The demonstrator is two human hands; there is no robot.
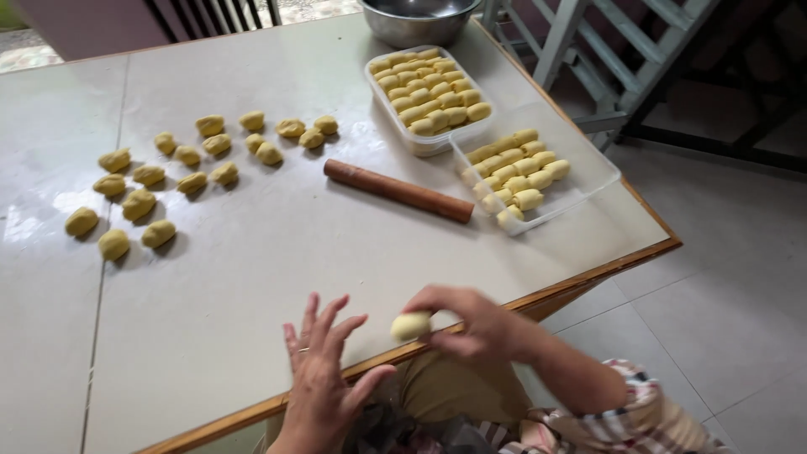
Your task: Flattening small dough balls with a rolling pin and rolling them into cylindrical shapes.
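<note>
A broad bare stretch of the table [252,277] lies open between the near edge and the rolling pin [398,191]. Scattered dough lumps [151,189] crowd the far left, while two filled plastic containers [580,189] and a metal bowl [418,18] block the far right

Soft daylight falls from beyond my hands, leaving a pale glare on the table [50,210] far out to the left of my grip. The dough lumps [139,204] past my fingers cast only short, faint shadows. My right hand [471,324] and the dough piece [410,326] it pinches are smeared by motion blur; things farther off look sharper.
</note>
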